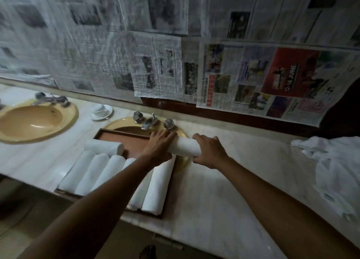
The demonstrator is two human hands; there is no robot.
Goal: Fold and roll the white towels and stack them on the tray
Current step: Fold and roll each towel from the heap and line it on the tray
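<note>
A brown wooden tray (pixel 118 137) lies over a yellow sink on the marble counter. Several rolled white towels (pixel 97 173) lie side by side in it, and one more roll (pixel 104 146) lies crosswise on their far ends. A further rolled white towel (pixel 185 146) is held level over the tray's far right corner. My left hand (pixel 158 146) grips its left end and my right hand (pixel 209 150) grips its right end. My left forearm hides part of the row of rolls.
A pile of unrolled white towels (pixel 335 171) lies at the counter's right. A faucet with two knobs (pixel 153 121) stands behind the tray. A second yellow sink (pixel 35 122) and a cup on a saucer (pixel 101 110) are at left. Newspaper covers the wall.
</note>
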